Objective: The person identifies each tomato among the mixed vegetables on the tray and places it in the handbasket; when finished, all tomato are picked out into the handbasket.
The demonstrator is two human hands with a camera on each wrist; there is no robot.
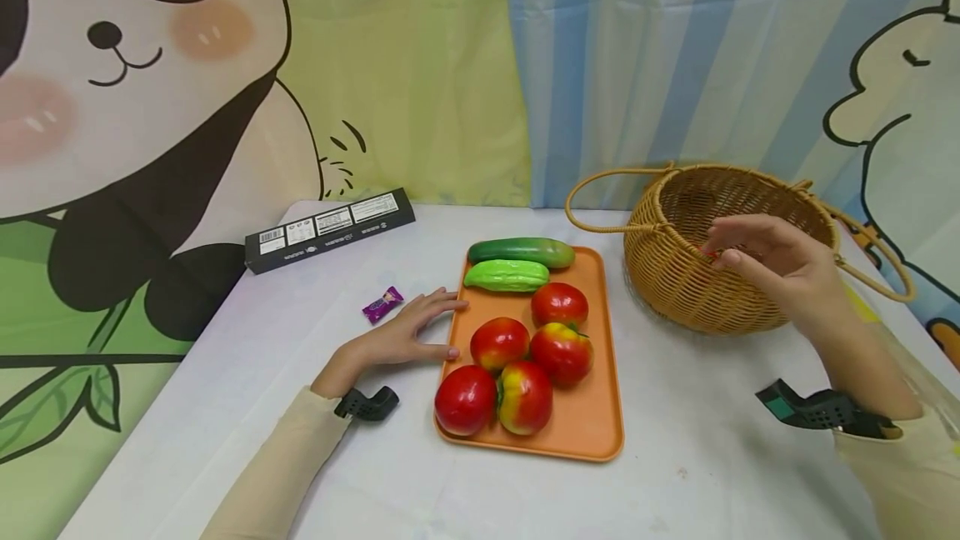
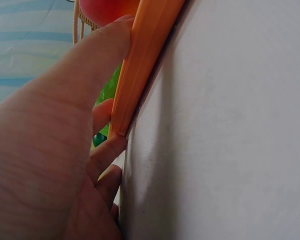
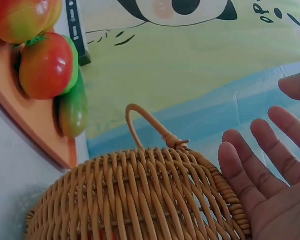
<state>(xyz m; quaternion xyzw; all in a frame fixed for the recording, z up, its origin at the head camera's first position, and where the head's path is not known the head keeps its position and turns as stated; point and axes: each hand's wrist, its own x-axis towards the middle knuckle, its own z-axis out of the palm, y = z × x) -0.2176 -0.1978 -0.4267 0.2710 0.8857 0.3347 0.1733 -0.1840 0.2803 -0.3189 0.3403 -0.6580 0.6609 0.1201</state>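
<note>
— Printed cloth (image 1: 420, 82) closes off the back of a pale, smooth table (image 1: 690, 482); what do we note on it?

— We place the wicker basket (image 1: 663, 282) at right, probably light and springy, best lifted by its looped handles. Beside it, the tray (image 1: 588, 427) looks stiff; we would grasp opposite rims.

— And what is held?

— Left grip (image 1: 401, 336): spread, thumb and fingertips touching the tray's left edge. Right grip (image 1: 798, 263): relaxed above the basket, fingers parted, apparently empty.

— And smaller things?

— Five red fruits (image 1: 555, 357) on the tray, glossy and likely slippery; we judge them best cupped.
</note>
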